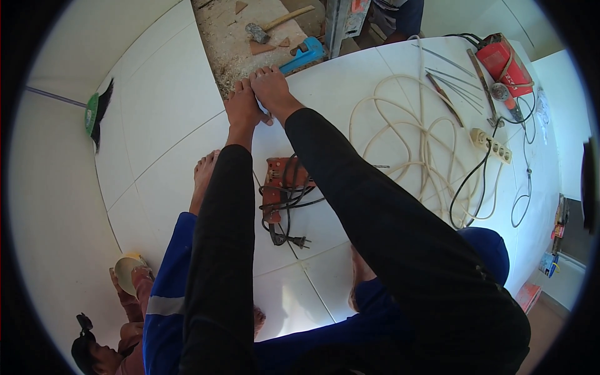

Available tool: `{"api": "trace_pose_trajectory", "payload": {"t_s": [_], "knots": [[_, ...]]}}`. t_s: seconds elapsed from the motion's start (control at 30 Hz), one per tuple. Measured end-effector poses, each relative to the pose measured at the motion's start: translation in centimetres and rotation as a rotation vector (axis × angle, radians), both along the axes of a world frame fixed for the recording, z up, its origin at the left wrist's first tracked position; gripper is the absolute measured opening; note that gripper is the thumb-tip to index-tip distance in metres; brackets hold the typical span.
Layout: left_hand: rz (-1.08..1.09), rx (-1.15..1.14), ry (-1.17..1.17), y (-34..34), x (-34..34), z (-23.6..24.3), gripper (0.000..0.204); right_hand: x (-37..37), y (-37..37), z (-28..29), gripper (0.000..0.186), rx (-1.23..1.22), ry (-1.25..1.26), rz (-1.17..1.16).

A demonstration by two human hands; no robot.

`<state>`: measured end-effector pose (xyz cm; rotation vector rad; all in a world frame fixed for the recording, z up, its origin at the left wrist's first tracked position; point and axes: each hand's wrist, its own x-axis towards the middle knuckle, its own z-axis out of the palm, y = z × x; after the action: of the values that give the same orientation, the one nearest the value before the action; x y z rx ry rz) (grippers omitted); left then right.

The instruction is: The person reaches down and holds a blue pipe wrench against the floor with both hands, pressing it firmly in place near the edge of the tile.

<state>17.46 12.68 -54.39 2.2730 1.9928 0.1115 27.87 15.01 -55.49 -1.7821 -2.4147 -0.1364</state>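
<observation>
White tile floor (325,94) has its edge at your left hand (242,110) and right hand (272,91): press evenly, though I cannot tell their grip.

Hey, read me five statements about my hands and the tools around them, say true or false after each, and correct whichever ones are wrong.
1. The bare left hand and bare right hand are close together at the edge of the glossy white floor tiles. True.
2. The red-orange power drill lies on the tiles. True.
3. The drill is plugged in. False: its black two-pin plug lies loose on the tiles.
4. The wooden-handled hammer with a grey metal head lies on the rough ground beyond the tiles. True.
5. Nothing lies near the right hand. False: a bright blue tool lies close by it.
</observation>
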Motion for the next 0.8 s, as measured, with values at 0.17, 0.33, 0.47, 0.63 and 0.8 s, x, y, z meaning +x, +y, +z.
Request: {"api": "trace_pose_trajectory", "payload": {"t_s": [0.17, 0.33, 0.47, 0.63, 0.8], "knots": [[0.004, -0.012, 0.006, 0.1, -0.1, 0.0, 0.107, -0.1, 0.1, 0.0, 0.027, 0.002, 0.019, -0.013], [-0.003, -0.001, 0.011, 0.1, 0.4, 0.5, 0.108, 0.1, 0.4, -0.9, 0.029, 0.069, -0.010, -0.014], [0.003, -0.023, 0.008, -0.1, 0.3, 0.7, 0.106, -0.1, 0.4, -1.3, 0.031, 0.126, -0.022, -0.019], [0.011, -0.038, -0.008, -0.1, 0.4, 1.0, 0.105, -0.2, 0.6, -1.6, 0.030, 0.141, -0.020, -0.024], [0.010, -0.028, 0.006, -0.1, 0.3, 0.9, 0.107, -0.3, 0.6, -1.6, 0.029, 0.133, -0.004, -0.028]]}}
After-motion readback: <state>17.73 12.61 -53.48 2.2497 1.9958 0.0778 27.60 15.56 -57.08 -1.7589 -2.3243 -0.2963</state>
